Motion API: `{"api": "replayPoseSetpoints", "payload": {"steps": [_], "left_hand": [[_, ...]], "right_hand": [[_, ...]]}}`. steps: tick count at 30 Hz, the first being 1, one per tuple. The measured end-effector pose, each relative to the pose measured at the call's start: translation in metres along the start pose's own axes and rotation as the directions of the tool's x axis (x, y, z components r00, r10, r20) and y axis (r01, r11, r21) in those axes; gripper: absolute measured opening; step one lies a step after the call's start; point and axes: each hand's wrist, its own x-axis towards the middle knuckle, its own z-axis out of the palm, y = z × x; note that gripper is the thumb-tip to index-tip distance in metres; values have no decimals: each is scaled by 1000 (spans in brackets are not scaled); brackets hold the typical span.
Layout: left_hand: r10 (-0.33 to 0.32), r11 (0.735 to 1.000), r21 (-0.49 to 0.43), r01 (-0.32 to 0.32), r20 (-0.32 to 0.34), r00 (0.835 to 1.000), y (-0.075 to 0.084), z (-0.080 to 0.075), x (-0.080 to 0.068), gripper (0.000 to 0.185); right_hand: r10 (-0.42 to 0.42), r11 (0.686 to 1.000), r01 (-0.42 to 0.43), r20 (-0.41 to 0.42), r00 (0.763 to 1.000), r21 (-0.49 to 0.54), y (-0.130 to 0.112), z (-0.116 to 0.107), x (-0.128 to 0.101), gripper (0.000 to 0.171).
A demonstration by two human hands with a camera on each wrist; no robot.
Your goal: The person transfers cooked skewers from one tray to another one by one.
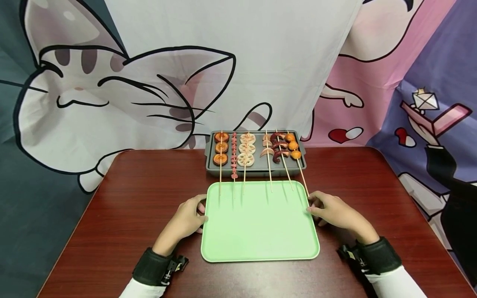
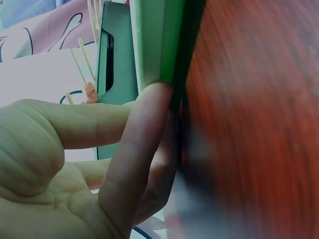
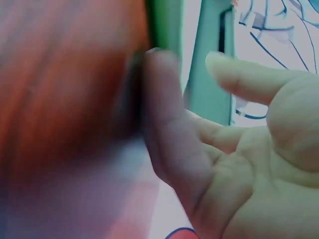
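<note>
An empty light green tray (image 1: 261, 231) lies on the dark red table (image 1: 130, 198) in front of me. My left hand (image 1: 191, 216) rests at its left edge, fingers fairly straight and touching the rim (image 2: 157, 40), thumb apart. My right hand (image 1: 329, 210) lies at the right edge the same way, a fingertip (image 3: 158, 62) against the rim (image 3: 164, 25). Neither hand grips anything. Behind the tray stands a grey grill pan (image 1: 210, 163) with several food skewers (image 1: 246, 154) across it; their stick ends reach over the tray's far edge.
A cloth backdrop printed with a cartoon cat (image 1: 112, 95) hangs behind the table. The table's rounded edges lie at left and right. Black wrist straps (image 1: 152, 267) sit on both forearms. The grey pan (image 2: 117, 55) shows beyond the left fingers.
</note>
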Motion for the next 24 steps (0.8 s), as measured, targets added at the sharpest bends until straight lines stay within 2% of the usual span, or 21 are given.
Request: {"api": "replayPoseSetpoints", "payload": {"steps": [7,9,12,15,19,24], "left_hand": [[-10,1000,-23,11,11,1000,0,-1,-1,64],[-14,1000,-28,14,15,1000,0,-1,-2,64],[-14,999,-28,15,19,1000,0,-1,-2,64],[-12,1000,-27,12,17,1000,0,-1,-2,64],[-13,1000,-26,13,16,1000,0,-1,-2,64],[-14,1000,-28,15,20,1000,0,-1,-2,64]], "right_hand": [[-105,991,105,4,994,78,0,-19,-2,54],[-120,985,118,6,993,123,0,-22,0,59],[-108,965,99,22,994,244,1,-26,4,64],[-84,928,62,43,996,367,-1,-29,8,67],[-95,861,49,64,993,506,-3,-31,13,64],[-167,745,67,89,982,663,2,-33,18,55]]}}
